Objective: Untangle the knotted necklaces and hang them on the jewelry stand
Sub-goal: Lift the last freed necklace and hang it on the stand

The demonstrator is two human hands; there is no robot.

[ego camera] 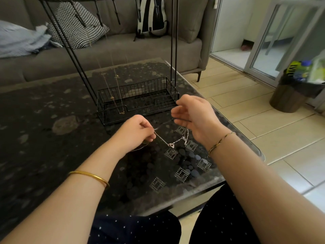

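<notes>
A thin silver necklace point(171, 144) is held in the air between both hands, just above the table point(44, 120) and in front of the stand point(77, 55). The left hand point(139, 132) is closed, and one part of the chain is pinched between its thumb and curled fingers. The right hand point(192, 115) is raised a little higher, with its fingers loosely curled round the other part of the chain. The exact grip there is blurred. Between the hands the chain sags in a loop, and a small knot or pendant is seen at its lowest point. A short end hangs down below the right palm.

The stand is set on the table beyond the hands. Its black rods rise from a wire basket point(137, 103) at its base. Several fine gold chains point(114, 101) are hung from its top bar, and their lower ends reach down to the basket.

A gold bangle point(91, 176) is worn on the left forearm and a thin bracelet point(219, 142) on the right wrist. A grey sofa point(123, 48) with a patterned cushion point(77, 23) and a backpack point(152, 16) is seen behind the table. A bin point(288, 97) is placed on the tiled floor to the right.
</notes>
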